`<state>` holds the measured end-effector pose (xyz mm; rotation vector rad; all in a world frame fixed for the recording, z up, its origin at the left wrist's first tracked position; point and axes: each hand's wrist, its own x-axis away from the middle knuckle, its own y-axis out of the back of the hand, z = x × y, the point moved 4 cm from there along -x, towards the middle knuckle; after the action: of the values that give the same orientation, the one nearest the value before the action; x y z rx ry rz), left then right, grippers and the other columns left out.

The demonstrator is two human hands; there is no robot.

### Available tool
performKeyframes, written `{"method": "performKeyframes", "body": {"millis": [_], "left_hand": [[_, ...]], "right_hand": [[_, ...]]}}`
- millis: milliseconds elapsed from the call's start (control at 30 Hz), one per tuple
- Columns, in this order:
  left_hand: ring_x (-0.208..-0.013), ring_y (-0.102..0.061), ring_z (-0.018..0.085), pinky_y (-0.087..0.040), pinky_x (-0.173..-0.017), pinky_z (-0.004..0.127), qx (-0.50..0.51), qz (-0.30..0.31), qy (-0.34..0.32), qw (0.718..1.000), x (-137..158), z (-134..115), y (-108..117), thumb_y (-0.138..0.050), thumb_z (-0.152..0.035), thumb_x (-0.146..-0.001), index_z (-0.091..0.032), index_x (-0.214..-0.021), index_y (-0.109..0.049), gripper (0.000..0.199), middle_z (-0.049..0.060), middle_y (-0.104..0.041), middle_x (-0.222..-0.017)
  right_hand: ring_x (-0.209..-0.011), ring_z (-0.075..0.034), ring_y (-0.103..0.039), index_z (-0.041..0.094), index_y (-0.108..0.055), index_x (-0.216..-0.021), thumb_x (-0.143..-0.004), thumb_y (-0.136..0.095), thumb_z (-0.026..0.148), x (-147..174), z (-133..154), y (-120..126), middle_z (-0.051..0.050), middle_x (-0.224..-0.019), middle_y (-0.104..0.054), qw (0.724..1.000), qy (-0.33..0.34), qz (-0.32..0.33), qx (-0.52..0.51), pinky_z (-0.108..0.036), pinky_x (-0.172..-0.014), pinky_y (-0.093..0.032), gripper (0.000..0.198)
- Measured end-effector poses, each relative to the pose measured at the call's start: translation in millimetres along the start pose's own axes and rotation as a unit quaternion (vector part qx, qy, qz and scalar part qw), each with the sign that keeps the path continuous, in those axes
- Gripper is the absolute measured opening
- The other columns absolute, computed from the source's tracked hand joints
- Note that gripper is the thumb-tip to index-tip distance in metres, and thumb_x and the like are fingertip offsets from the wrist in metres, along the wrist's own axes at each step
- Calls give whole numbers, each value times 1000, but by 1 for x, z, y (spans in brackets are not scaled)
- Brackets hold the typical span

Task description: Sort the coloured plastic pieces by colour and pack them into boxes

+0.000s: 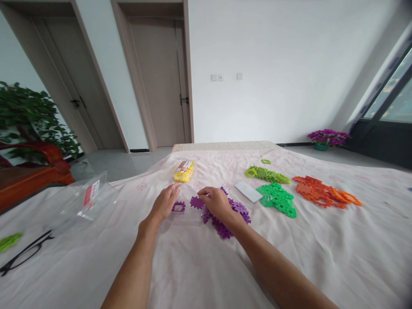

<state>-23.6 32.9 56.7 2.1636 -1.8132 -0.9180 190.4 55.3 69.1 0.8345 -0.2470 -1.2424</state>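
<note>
My left hand (166, 201) is held over the bed sheet with its fingers stretched out. Close beside it lies a purple notched frame-shaped plastic piece (179, 207). My right hand (216, 203) has its fingers curled into a pinch above a heap of purple interlocking plastic pieces (240, 208), partly covering it. A solid purple piece (196, 202) is right at its fingertips; whether they grip it is unclear. A clear plastic bag (189, 218) seems to lie between the hands. Beyond the left hand sits a yellow pack of pieces (184, 172) with a label.
Rightward are a white card (248, 191), green pieces (278, 199), light green pieces (268, 174) and orange-red pieces (322, 192). On the left lie an opened clear bag (93, 195), black eyeglasses (27, 253) and a light green piece (10, 241). A wooden chair (48, 171) stands beyond.
</note>
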Motion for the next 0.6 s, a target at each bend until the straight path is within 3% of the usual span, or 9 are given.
{"method": "performKeyframes", "body": {"millis": [167, 400, 500, 600], "left_hand": [[-124, -54, 24, -36, -110, 38, -10, 5, 4, 1000, 0, 2, 0, -46, -47, -91, -26, -120, -64, 40, 6, -64, -128], [-123, -55, 24, -37, -109, 37, 22, 1, 15, 1000, -1, 4, -1, -56, -40, -84, -27, -115, -66, 35, 4, -65, -126], [-122, -55, 24, -38, -108, 37, 14, 3, 11, 1000, -1, 5, -1, -55, -38, -85, -27, -116, -66, 35, 5, -64, -127], [-123, -55, 24, -38, -108, 38, -3, 10, 6, 1000, -1, 7, -1, -53, -38, -86, -27, -117, -65, 36, 5, -64, -127]], "right_hand": [[-98, -19, -65, 25, -73, -99, -84, -55, 24, -6, -17, 30, -3, -109, -71, 996, -27, -51, 71, -26, -85, -45, 24], [-81, -19, -66, 24, -75, -89, -80, -57, 32, -6, -57, 69, -3, -86, -73, 972, -127, 50, 192, -24, -65, -39, 21], [-75, -18, -64, 25, -75, -85, -77, -61, 40, -3, -60, 72, -2, -81, -72, 958, -136, 112, 225, -25, -61, -36, 22], [-73, -18, -63, 24, -74, -82, -77, -61, 48, -3, -57, 67, -3, -78, -71, 954, -138, 124, 236, -25, -60, -36, 28]]}}
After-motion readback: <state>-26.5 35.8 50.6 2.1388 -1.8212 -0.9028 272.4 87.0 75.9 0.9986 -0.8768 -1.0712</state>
